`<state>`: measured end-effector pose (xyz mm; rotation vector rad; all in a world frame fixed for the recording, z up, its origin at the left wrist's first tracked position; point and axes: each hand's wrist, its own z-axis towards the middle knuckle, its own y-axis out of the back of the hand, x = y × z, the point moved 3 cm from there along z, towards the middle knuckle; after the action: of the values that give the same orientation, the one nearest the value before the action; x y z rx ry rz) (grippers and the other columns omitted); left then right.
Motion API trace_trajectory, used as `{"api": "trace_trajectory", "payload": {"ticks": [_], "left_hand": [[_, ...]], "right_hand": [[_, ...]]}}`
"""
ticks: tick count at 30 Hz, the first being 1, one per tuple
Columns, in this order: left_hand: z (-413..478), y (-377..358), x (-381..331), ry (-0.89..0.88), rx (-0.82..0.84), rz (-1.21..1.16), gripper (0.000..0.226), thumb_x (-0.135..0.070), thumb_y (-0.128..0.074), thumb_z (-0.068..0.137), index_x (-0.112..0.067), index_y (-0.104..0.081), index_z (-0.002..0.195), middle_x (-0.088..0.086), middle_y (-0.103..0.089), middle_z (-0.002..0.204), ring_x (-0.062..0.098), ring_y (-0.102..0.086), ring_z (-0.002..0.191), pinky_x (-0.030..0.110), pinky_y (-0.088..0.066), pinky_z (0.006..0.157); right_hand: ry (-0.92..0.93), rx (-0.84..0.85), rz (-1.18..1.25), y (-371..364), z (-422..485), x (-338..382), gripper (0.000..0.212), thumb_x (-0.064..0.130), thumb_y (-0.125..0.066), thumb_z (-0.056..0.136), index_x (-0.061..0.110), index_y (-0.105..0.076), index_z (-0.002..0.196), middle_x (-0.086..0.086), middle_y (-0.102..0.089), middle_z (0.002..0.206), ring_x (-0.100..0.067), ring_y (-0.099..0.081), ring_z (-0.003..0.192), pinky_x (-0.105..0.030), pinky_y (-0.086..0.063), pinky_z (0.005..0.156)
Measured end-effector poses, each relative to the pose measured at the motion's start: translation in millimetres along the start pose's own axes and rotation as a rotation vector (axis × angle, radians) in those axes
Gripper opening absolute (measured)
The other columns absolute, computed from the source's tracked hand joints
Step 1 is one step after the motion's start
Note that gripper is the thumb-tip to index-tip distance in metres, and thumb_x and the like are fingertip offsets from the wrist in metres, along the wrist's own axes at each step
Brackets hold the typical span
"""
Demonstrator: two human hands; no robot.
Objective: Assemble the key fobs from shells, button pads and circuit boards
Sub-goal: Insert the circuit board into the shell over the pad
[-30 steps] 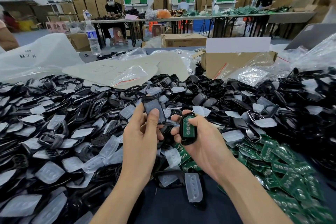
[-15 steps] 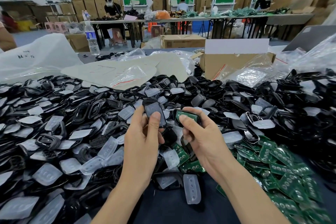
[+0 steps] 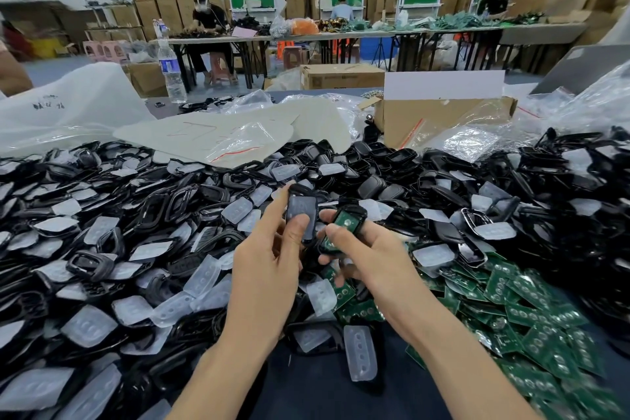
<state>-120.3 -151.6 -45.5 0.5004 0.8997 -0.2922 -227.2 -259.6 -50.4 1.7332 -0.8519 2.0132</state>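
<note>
The left hand [image 3: 266,266] is raised over the heap with its palm turned inward. It grips a shell [image 3: 302,206] upright between thumb and fingers, the thumb pressed flat on the shell's grey face. The right hand [image 3: 375,252] sits just beside it, wrist bent in. Its thumb and forefinger pinch a second shell [image 3: 356,213], which is tilted and close beside the first, with a green board [image 3: 345,223] lying in it. The right hand's lower fingers are blurred, so how they curl is unclear.

Both forearms run in from the lower edge. Between them is a bare strip of dark table [image 3: 324,392], the only open room close by. A clear pad [image 3: 359,351] lies on that strip. Left of the hands a pile [image 3: 102,222] of black shells and clear pads spreads to the frame's edge. To the right lie loose boards [image 3: 531,310], with more black shells beyond them. Behind the heap stand a box [image 3: 439,119] and plastic bags [image 3: 238,143].
</note>
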Motion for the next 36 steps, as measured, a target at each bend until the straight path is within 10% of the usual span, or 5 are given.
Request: {"api": "trace_trajectory", "payload": {"ticks": [9, 27, 36], "left_hand": [[2.4, 1.2, 2.5, -0.140, 0.030, 0.236, 0.048, -0.062, -0.037, 0.094, -0.062, -0.022, 0.139, -0.030, -0.055, 0.080, 0.000, -0.052, 0.063, 0.015, -0.039, 0.058], [0.6, -0.7, 2.8, -0.109, 0.136, 0.403, 0.053, -0.052, -0.044, 0.096, -0.043, -0.041, 0.148, -0.028, -0.048, 0.066, -0.007, -0.052, 0.066, 0.014, -0.034, 0.054], [-0.4, 1.8, -2.9, -0.102, 0.138, 0.392, 0.050, -0.040, -0.054, 0.097, -0.036, -0.048, 0.147, -0.025, -0.040, 0.059, -0.013, -0.050, 0.068, 0.009, -0.037, 0.057]], "right_hand": [[0.048, 0.051, -0.115, -2.1, -2.7, 3.2, 0.012, 0.022, -0.070, 0.095, 0.026, -0.074, 0.106, 0.003, -0.077, 0.096, -0.016, -0.072, 0.074, -0.024, -0.050, 0.049], [0.041, 0.048, -0.241, 2.5, -0.3, -2.4, 0.008, 0.023, -0.067, 0.098, 0.020, -0.072, 0.102, 0.004, -0.078, 0.095, -0.015, -0.073, 0.072, -0.023, -0.058, 0.063], [0.007, 0.140, -0.197, 0.8, -0.8, -5.7, 0.037, 0.041, -0.053, 0.099, 0.011, -0.068, 0.115, -0.007, -0.074, 0.109, -0.023, -0.076, 0.088, -0.033, -0.061, 0.085]]}}
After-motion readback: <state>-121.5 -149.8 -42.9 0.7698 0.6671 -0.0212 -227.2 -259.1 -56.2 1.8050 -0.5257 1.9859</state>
